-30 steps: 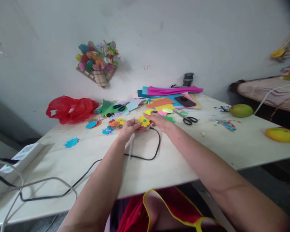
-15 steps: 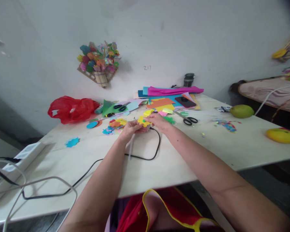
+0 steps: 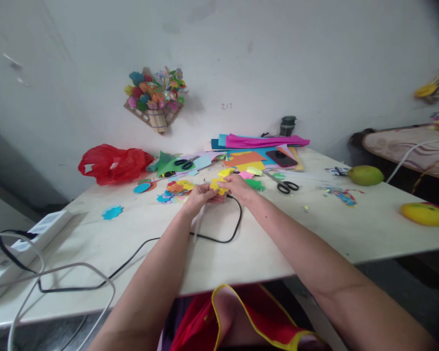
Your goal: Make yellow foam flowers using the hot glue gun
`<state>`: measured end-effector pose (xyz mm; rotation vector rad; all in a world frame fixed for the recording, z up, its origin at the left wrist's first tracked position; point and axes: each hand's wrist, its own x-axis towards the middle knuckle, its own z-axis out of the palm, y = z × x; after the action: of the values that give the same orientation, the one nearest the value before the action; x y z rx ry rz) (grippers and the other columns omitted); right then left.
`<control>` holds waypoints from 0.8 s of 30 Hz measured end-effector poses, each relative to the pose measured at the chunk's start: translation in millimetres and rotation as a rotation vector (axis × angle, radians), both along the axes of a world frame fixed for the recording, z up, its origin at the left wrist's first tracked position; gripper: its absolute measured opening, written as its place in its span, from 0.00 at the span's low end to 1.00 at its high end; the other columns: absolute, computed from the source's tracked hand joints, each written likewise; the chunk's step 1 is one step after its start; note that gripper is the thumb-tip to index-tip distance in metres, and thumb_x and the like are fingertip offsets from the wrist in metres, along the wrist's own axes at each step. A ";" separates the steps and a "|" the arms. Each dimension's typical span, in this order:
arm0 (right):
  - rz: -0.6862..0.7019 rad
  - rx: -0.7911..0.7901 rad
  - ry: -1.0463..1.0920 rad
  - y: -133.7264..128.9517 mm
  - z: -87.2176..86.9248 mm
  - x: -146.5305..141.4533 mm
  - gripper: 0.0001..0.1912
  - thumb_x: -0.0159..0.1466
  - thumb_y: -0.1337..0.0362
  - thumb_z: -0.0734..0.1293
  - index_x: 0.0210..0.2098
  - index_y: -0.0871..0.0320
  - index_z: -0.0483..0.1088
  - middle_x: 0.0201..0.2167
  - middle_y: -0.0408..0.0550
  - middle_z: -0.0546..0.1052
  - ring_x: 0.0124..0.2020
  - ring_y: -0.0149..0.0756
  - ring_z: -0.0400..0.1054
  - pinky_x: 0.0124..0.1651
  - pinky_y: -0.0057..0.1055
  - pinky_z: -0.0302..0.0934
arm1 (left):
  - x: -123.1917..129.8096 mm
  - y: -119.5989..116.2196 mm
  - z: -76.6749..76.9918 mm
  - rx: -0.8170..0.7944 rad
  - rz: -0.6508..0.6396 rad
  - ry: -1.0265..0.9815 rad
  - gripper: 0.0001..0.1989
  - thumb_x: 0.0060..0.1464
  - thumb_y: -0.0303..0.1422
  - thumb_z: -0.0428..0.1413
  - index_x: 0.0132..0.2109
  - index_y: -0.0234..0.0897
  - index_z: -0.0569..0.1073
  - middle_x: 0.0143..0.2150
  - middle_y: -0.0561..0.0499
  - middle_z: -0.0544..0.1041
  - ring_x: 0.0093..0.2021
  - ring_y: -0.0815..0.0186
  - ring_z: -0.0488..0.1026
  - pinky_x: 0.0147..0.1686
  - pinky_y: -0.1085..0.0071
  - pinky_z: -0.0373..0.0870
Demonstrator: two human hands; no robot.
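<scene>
Over the middle of the table, a yellow paper flower [image 3: 215, 185] is held between my two hands. My left hand [image 3: 200, 197] pinches its left edge. My right hand [image 3: 237, 188] has its fingers closed at the flower's right side, with the thumb lying over the centre. A black cord [image 3: 219, 241] loops up to just below the hands; what it connects to is mostly hidden. From under my left hand a pale translucent stick [image 3: 197, 222] points toward me. Just left of the hands lies a pile of orange and yellow paper flowers [image 3: 179, 186], with blue flowers [image 3: 164, 197] beside it.
Black-handled scissors [image 3: 287, 187] lie to the right, and another pair [image 3: 183, 164] farther back. Coloured sheets [image 3: 246, 158] and a phone [image 3: 281, 158] are at the back. A red plastic bag [image 3: 113, 165], power strip [image 3: 40, 234] and blue flower [image 3: 112, 212] are left; mangoes [image 3: 366, 175] sit right.
My right thumb now covers the green centre that showed on the yellow flower. Both hands stay in nearly the same place, and the camera view has shifted slightly.
</scene>
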<state>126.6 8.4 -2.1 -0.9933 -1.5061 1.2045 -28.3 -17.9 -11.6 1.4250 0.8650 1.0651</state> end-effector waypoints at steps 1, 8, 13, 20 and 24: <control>-0.002 -0.005 0.003 -0.4 -0.2 -0.5 0.20 0.43 0.49 0.70 0.19 0.59 0.64 0.17 0.39 0.64 0.21 0.26 0.56 0.24 0.26 0.49 | -0.2 0.4 -0.5 0.000 0.003 -0.003 0.17 0.41 0.41 0.61 0.32 0.30 0.72 0.29 0.44 0.78 0.31 0.61 0.76 0.38 0.65 0.72; 0.108 -0.084 -0.010 -11.0 9.2 1.8 0.23 0.48 0.44 0.65 0.25 0.59 0.69 0.21 0.42 0.69 0.25 0.29 0.62 0.26 0.26 0.50 | -5.4 1.2 -1.7 0.020 0.011 -0.067 0.17 0.43 0.41 0.60 0.34 0.30 0.73 0.32 0.43 0.78 0.32 0.62 0.76 0.38 0.65 0.72; 0.121 -0.078 0.077 -11.6 12.8 4.8 0.20 0.48 0.47 0.67 0.27 0.59 0.70 0.25 0.43 0.72 0.27 0.29 0.64 0.27 0.26 0.51 | -5.8 -2.5 1.4 0.019 0.025 -0.061 0.17 0.43 0.41 0.60 0.34 0.30 0.73 0.33 0.43 0.78 0.33 0.62 0.76 0.38 0.66 0.72; -0.221 0.041 0.213 3.6 12.0 13.7 0.15 0.43 0.54 0.70 0.25 0.58 0.69 0.27 0.44 0.74 0.29 0.30 0.64 0.33 0.28 0.54 | -5.6 -4.6 2.1 0.007 0.051 -0.083 0.15 0.44 0.40 0.60 0.32 0.30 0.72 0.33 0.42 0.78 0.33 0.61 0.76 0.39 0.65 0.72; -0.215 0.083 0.196 4.3 14.1 17.3 0.15 0.42 0.54 0.71 0.18 0.59 0.65 0.21 0.44 0.72 0.26 0.30 0.63 0.33 0.28 0.55 | -5.5 -4.8 1.7 0.023 0.065 -0.098 0.14 0.44 0.39 0.60 0.32 0.30 0.72 0.33 0.42 0.78 0.33 0.61 0.76 0.39 0.65 0.72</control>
<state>143.8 12.7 12.0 -0.9275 -1.2522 1.0457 -33.8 -22.7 -9.9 1.3593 0.8351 1.1871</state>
